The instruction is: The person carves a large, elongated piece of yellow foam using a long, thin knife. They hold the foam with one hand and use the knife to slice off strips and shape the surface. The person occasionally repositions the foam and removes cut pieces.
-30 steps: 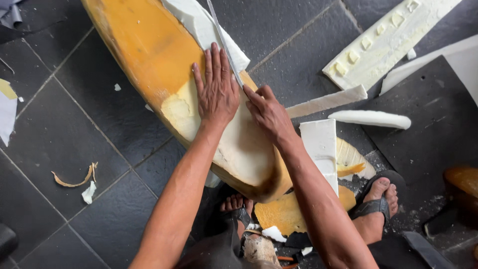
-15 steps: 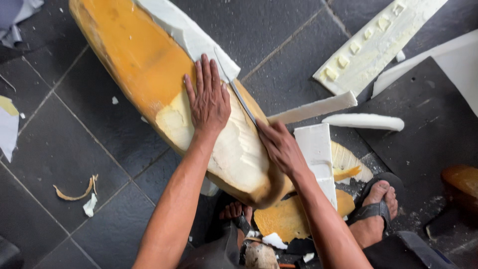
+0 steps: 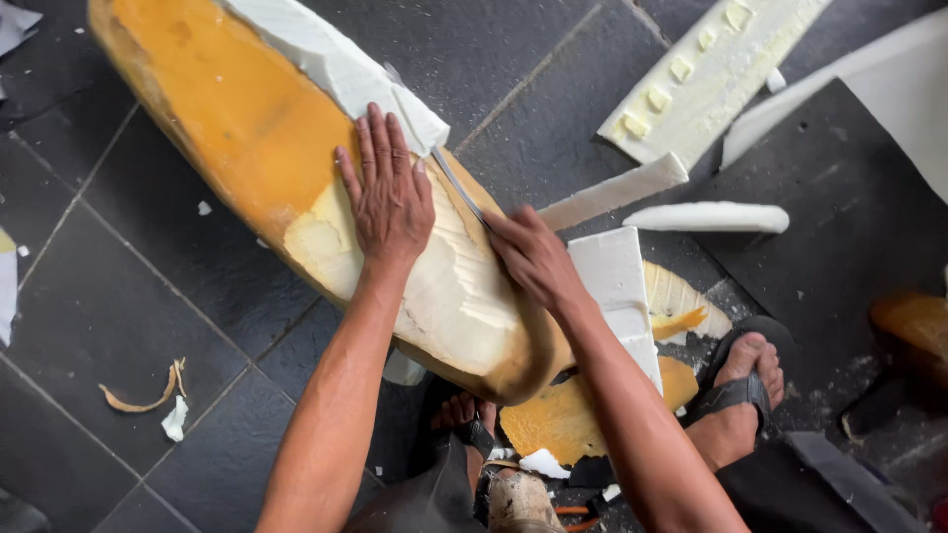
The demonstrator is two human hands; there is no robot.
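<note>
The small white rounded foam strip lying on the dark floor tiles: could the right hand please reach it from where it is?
Probably yes: the foam strip lies on open floor beyond the right hand, with nothing between, though that hand grips a knife.

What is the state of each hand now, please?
Left hand: open, pressed flat on the long orange-skinned foam block.
Right hand: closed on the thin metal blade.

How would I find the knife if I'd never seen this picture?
Start at the big orange and white foam board lying slantwise across the dark tiled floor. Both hands rest on its carved white part; the knife sticks up from the right hand. It is the only thin, shiny grey strip there.
</note>
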